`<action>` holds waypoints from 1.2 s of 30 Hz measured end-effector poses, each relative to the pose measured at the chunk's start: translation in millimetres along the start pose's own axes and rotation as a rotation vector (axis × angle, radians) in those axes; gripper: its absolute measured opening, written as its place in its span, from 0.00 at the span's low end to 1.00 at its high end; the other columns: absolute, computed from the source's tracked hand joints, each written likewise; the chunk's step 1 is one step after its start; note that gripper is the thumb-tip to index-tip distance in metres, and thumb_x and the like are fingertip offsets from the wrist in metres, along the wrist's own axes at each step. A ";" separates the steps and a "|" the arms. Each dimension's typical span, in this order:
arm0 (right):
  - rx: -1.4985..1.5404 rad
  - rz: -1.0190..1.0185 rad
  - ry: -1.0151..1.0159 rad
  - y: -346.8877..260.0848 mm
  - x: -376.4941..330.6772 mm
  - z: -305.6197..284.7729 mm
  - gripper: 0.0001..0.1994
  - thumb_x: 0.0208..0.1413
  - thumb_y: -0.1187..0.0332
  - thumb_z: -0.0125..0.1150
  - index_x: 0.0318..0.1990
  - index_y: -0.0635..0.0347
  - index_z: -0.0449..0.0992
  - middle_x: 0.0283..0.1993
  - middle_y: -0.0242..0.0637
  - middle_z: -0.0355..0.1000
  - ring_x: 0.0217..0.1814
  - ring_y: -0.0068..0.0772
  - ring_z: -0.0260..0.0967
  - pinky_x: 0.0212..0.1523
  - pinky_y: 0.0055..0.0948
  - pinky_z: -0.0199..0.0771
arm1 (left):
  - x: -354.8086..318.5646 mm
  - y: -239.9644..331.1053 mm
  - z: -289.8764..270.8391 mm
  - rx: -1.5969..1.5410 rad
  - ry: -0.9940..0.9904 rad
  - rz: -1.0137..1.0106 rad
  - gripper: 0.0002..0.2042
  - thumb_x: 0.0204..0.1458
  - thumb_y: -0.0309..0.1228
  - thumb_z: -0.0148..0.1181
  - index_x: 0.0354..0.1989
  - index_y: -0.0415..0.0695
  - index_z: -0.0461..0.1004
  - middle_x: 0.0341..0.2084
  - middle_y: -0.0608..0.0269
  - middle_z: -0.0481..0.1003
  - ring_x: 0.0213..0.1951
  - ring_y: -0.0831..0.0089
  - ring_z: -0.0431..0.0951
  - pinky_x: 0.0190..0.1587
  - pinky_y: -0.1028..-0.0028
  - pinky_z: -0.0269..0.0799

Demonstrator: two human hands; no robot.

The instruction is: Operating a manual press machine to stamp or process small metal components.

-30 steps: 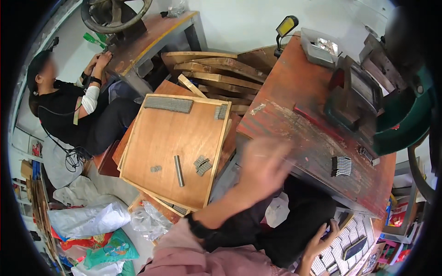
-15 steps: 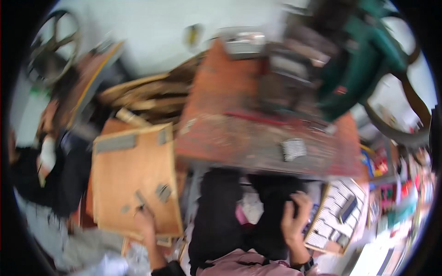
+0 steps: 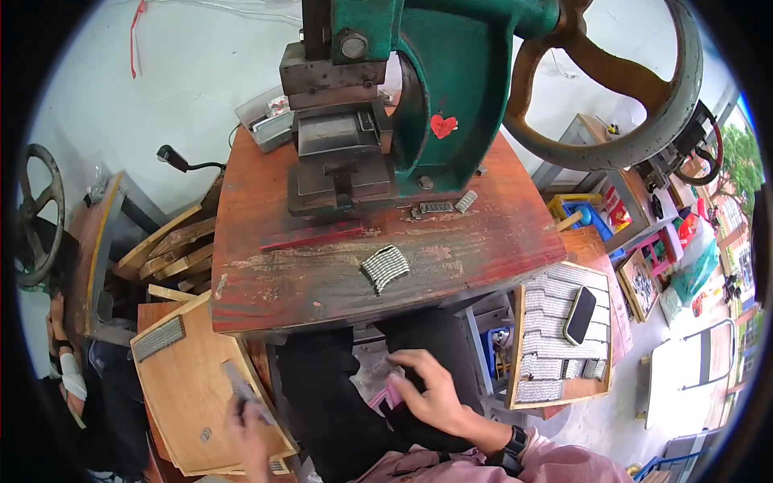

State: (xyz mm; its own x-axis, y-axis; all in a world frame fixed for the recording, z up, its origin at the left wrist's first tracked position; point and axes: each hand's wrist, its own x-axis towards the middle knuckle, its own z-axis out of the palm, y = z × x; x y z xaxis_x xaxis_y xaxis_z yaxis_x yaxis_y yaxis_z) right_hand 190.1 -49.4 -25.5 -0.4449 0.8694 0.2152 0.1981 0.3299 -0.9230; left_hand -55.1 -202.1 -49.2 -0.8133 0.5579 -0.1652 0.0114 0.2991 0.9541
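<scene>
My left hand (image 3: 251,439), blurred, is closed around a flat grey strip (image 3: 240,385) above the wooden board (image 3: 181,394) at my left. A ridged grey block (image 3: 161,338) and a small grey piece (image 3: 206,435) lie on that board. My right hand (image 3: 435,398) hovers over my lap, fingers curved and thumb apart, with nothing visibly held. Something pink (image 3: 390,394) shows beside its thumb, partly hidden. A patch of ridged grey strips (image 3: 386,267) lies on the red worktable (image 3: 322,282), below the green press (image 3: 459,80).
Strips fill a wooden tray (image 3: 555,394) at my right, with a phone (image 3: 580,315) on top. The press has a large handwheel (image 3: 684,80). A red bar (image 3: 310,235) and small metal pieces (image 3: 437,208) lie near its base. Another person's arm (image 3: 71,378) is at far left.
My view has swung left-to-right and steadied on the press. My left hand has lifted a grey strip off the board. My right hand has moved inward over my lap.
</scene>
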 end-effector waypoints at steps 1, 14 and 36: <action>0.052 -0.022 -0.087 -3.7 5.0 -0.7 0.17 0.49 0.77 0.59 0.49 0.67 0.69 0.46 0.48 0.70 0.49 0.43 0.69 0.51 0.33 0.68 | -6.3 23.9 24.6 0.030 -0.123 0.018 0.12 0.56 0.29 0.52 0.45 0.34 0.69 0.28 0.67 0.69 0.28 0.82 0.67 0.28 0.82 0.64; 0.399 0.116 0.302 -8.5 81.9 -66.2 0.12 0.56 0.80 0.53 0.48 0.70 0.66 0.47 0.43 0.72 0.48 0.27 0.69 0.51 0.26 0.68 | 27.1 121.6 198.4 0.298 -0.403 1.062 0.29 0.34 0.26 0.70 0.49 0.36 0.66 0.42 0.46 0.70 0.47 0.49 0.69 0.49 0.60 0.65; -0.211 -0.331 0.053 -15.5 163.7 -41.5 0.17 0.48 0.75 0.64 0.46 0.62 0.68 0.35 0.44 0.74 0.36 0.38 0.77 0.34 0.29 0.75 | 54.7 111.3 226.8 0.197 -0.397 0.733 0.33 0.33 0.22 0.69 0.52 0.33 0.61 0.36 0.50 0.74 0.41 0.53 0.70 0.44 0.62 0.67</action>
State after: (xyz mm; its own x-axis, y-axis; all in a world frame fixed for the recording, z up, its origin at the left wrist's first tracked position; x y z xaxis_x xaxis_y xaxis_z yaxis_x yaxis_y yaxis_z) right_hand 150.4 103.1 37.3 -0.4703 0.7191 0.5115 0.2292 0.6592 -0.7162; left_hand 33.6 37.3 -8.6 -0.2969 0.8819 0.3662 0.5858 -0.1346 0.7992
